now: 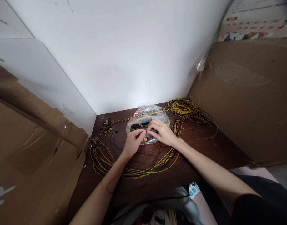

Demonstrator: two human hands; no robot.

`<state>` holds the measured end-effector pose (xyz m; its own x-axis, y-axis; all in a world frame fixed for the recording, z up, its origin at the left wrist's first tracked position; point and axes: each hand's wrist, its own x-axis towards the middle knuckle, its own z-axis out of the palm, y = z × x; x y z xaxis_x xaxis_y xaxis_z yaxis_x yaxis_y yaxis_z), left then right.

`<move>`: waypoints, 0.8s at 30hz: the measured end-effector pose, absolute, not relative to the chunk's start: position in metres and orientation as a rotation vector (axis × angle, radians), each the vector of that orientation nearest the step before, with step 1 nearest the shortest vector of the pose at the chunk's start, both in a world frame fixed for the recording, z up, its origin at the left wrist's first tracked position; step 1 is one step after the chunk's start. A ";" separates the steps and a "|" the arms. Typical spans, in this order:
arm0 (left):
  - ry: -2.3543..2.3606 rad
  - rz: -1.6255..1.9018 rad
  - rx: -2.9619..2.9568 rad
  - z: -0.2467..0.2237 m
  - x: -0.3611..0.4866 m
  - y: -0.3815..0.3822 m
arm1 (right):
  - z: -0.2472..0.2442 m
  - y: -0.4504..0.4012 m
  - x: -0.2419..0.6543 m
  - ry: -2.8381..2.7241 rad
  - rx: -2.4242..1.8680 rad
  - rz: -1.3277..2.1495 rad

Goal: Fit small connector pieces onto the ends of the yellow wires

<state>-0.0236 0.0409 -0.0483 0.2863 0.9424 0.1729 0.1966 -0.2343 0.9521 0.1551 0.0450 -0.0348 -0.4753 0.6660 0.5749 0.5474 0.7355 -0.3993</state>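
Over an open clear plastic bag [149, 108], my left hand [133, 143] and my right hand [163, 132] meet fingertip to fingertip. The left thumb and fingers pinch a thin black wire [144, 150], which trails down toward the tabletop. My right hand is also closed in a pinch around a tiny dark piece [146, 131] between the two hands; its kind is too small to make out. Inside the bag lie small black and yellow parts [137, 126], partly covered by the fingers.
Yellow and black wires curve across the dark brown table [192, 150], with a large wire coil [182, 106] at back right. Wire ends with round yellow-black parts [107, 125] lie at back left. Cardboard boxes [35, 156] flank the table; a white panel [124, 56] rises behind.
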 end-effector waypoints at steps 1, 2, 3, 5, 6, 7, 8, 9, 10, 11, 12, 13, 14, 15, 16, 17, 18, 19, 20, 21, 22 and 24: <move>1.057 1.035 1.629 -0.048 -0.023 0.041 | -0.035 0.045 0.155 -2.192 -0.922 0.216; 1.052 1.038 1.610 -0.048 -0.023 0.042 | -0.034 0.044 0.155 -2.187 -0.935 0.229; 1.042 1.039 1.592 -0.048 -0.023 0.042 | -0.034 0.044 0.155 -2.180 -0.947 0.243; 1.012 1.033 1.559 -0.047 -0.024 0.043 | -0.034 0.043 0.155 -2.166 -0.969 0.265; 0.993 1.025 1.544 -0.046 -0.025 0.043 | -0.034 0.043 0.155 -2.161 -0.977 0.273; 0.975 1.014 1.528 -0.045 -0.026 0.043 | -0.033 0.042 0.155 -2.157 -0.983 0.277; 0.959 1.004 1.509 -0.044 -0.027 0.044 | -0.033 0.042 0.154 -2.151 -0.987 0.278; 0.947 0.995 1.491 -0.043 -0.028 0.044 | -0.033 0.041 0.154 -2.146 -0.991 0.280; 0.940 0.987 1.475 -0.042 -0.028 0.044 | -0.033 0.041 0.154 -2.141 -0.997 0.282; 0.937 0.981 1.460 -0.042 -0.029 0.044 | -0.034 0.041 0.154 -2.136 -1.003 0.284; 0.938 0.978 1.446 -0.041 -0.029 0.044 | -0.034 0.040 0.153 -2.129 -1.012 0.286; 0.940 0.977 1.433 -0.041 -0.029 0.043 | -0.034 0.040 0.153 -2.121 -1.023 0.288; 0.944 0.978 1.421 -0.040 -0.029 0.043 | -0.034 0.040 0.153 -2.112 -1.037 0.290; 0.947 0.980 1.411 -0.040 -0.029 0.043 | -0.035 0.041 0.153 -2.102 -1.049 0.292; 0.950 0.983 1.404 -0.040 -0.029 0.042 | -0.035 0.041 0.153 -2.093 -1.058 0.293; 0.951 0.986 1.399 -0.039 -0.029 0.042 | -0.035 0.041 0.153 -2.086 -1.061 0.294; 0.951 0.988 1.397 -0.039 -0.029 0.041 | -0.035 0.042 0.153 -2.080 -1.061 0.294; 0.951 0.990 1.397 -0.039 -0.029 0.041 | -0.036 0.042 0.153 -2.075 -1.059 0.292; 0.951 0.992 1.399 -0.039 -0.029 0.040 | -0.036 0.043 0.153 -2.072 -1.057 0.291; 0.953 0.995 1.398 -0.038 -0.029 0.040 | -0.036 0.043 0.154 -2.071 -1.057 0.289; 0.956 0.999 1.397 -0.038 -0.029 0.040 | -0.037 0.043 0.154 -2.071 -1.058 0.289; 0.964 1.002 1.389 -0.039 -0.029 0.040 | -0.038 0.044 0.153 -2.076 -1.060 0.293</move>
